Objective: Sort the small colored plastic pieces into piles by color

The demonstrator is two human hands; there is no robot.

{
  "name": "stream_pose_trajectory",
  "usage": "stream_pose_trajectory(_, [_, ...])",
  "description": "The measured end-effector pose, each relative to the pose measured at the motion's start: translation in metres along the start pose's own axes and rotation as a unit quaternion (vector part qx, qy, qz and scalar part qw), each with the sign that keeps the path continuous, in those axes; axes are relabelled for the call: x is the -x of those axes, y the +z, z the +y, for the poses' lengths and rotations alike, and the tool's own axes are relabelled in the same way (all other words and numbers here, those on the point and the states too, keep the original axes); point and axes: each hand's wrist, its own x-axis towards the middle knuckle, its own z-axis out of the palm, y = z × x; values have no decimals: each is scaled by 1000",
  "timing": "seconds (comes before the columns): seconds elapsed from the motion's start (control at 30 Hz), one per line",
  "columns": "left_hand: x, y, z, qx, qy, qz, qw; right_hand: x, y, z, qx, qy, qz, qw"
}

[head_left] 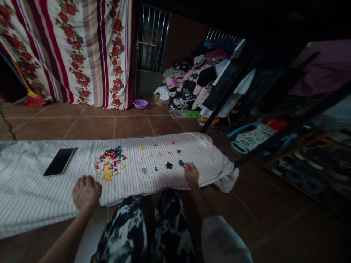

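White-sleeved right hand is pressing fingertips together, grip unclear; blue-grey pieces are lying beside, ten o'clock. Left hand is resting curled, seven o'clock off mixed pile. Releasing low should be keeping colours apart.

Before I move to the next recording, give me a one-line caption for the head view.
Right hand at small sorted bead clusters, left beside the mixed pile, on striped cloth.

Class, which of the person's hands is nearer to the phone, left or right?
The left hand: it rests on the cloth just beside the phone. The right hand is beyond the bead pile, at the small clusters.
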Motion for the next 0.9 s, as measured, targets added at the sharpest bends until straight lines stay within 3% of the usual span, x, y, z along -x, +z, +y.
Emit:
stream_pose_trajectory(0.13, [0,-2,1,-7,3,0,1000,3,0,8,14,15,13,1000])
stream_pose_trajectory(0.4, [0,-8,4,-31,4,-21,999,1,3,2,-19,20,-65,998])
stream_pose_trajectory(0.7, [-1,-4,-1,-20,10,-16,1000,7,-13,-2,-87,92,-44,991])
stream_pose_trajectory(0.9, [-2,-4,1,-1,5,-19,1000,7,-14,-1,-120,99,-52,987])
